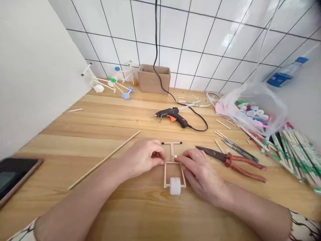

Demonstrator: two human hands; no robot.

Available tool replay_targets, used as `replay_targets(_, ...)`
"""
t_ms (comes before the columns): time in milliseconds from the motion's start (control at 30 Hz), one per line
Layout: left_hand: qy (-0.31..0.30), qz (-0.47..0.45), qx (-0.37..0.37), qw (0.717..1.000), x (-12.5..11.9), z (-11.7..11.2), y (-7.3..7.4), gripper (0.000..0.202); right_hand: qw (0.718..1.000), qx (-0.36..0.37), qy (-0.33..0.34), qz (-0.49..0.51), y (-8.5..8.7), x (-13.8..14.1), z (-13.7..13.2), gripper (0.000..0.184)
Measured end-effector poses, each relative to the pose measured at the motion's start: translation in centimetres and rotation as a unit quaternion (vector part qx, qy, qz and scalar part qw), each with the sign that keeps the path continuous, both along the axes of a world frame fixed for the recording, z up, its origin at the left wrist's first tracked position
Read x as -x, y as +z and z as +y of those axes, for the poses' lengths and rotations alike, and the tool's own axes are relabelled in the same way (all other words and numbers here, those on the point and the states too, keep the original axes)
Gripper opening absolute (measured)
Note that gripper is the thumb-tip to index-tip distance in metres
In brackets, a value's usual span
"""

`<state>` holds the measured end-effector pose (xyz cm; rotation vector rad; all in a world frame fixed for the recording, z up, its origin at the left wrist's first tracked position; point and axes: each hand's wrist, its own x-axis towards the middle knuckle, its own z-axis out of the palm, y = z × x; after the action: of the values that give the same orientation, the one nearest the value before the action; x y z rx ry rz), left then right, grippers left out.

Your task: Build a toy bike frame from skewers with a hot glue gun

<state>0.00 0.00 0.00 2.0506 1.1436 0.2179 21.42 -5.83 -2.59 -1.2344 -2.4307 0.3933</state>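
A small frame of thin wooden sticks (165,174) lies on the table between my hands. A white cylindrical roller (175,186) sits at its near end, and a crossbar with black tips (172,143) is at its far end. My left hand (147,155) is closed, thumb and fingertips at the frame's left middle corner. From the other side my right hand (200,170) is closed, its fingers against the right side and middle joint. A small pale stick end (175,156) shows by the right index fingertip. Part of the frame is hidden by the fingers.
A black glue gun (175,115) lies behind my hands. Red-handled pliers (230,159) and small snips (239,150) are at right, near bundled sticks (298,154) and a bag of caps (260,103). A long stick (104,160) and phone (15,177) lie left; a cardboard box (154,80) stands behind.
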Motion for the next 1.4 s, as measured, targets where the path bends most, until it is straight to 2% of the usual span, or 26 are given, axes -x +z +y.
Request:
replay_targets(233,0.004,0.004,-0.003,1.000,0.0,0.1,0.3,0.007,1.000,-0.002,0.000,-0.005,0.2,0.2,0.1,0.029)
replay_targets(433,0.012,-0.001,0.008,1.000,0.1,-0.1,0.4,0.006,0.998,-0.051,-0.016,0.030,1.6,-0.3,-0.5,0.017)
replay_targets(533,0.012,-0.014,0.012,1.000,0.2,-0.1,0.3,0.006,0.998,-0.052,-0.016,0.045,2.2,-1.0,-1.2,0.012)
replay_targets(900,0.004,0.001,0.021,1.000,0.9,0.1,-0.1,0.006,0.999,0.020,0.035,0.026,1.2,-1.2,-1.9,0.011)
replay_targets(1200,-0.001,0.024,0.019,1.000,0.6,0.0,0.4,0.006,0.997,0.028,0.065,0.040,1.4,-1.3,-2.2,0.018)
replay_targets(1400,0.011,0.021,0.020,1.000,0.6,-0.1,0.3,0.007,0.997,0.015,0.061,0.036,1.1,-1.1,-2.4,0.012)
